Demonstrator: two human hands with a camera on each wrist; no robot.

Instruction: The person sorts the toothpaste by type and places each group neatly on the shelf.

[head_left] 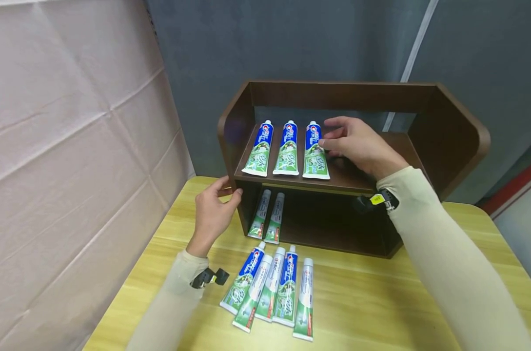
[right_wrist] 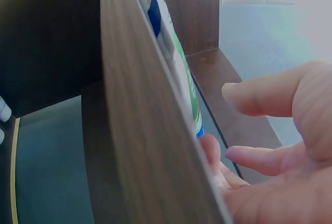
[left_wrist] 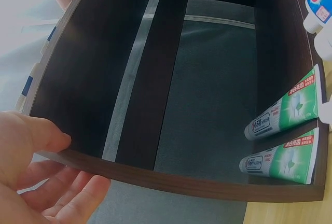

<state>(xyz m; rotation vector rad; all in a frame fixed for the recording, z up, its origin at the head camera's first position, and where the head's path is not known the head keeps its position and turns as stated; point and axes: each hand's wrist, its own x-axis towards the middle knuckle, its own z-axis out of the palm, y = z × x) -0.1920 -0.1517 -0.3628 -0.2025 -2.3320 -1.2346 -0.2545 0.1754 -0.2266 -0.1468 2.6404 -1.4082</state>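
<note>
On the brown two-tier shelf (head_left: pixel 318 90), three blue-and-green toothpaste tubes (head_left: pixel 287 151) lie side by side on the upper board, caps toward the back. My right hand (head_left: pixel 357 144) is just right of the rightmost tube (head_left: pixel 315 158). In the right wrist view its thumb and fingers (right_wrist: pixel 259 97) are spread apart, with nothing held between them. My left hand (head_left: pixel 214 209) grips the shelf's left side panel, thumb on the inner face and fingers outside, as the left wrist view (left_wrist: pixel 52 169) also shows. Two green-and-silver toothpaste tubes (head_left: pixel 260 217) lie in the lower compartment at its left end.
In front of the shelf, several toothpaste tubes (head_left: pixel 287 287) of both kinds lie on the wood-patterned table (head_left: pixel 362 302), some touching or overlapping. A pale fabric wall (head_left: pixel 72 146) is on the left. A dark grey curtain (head_left: pixel 291 39) hangs behind the shelf.
</note>
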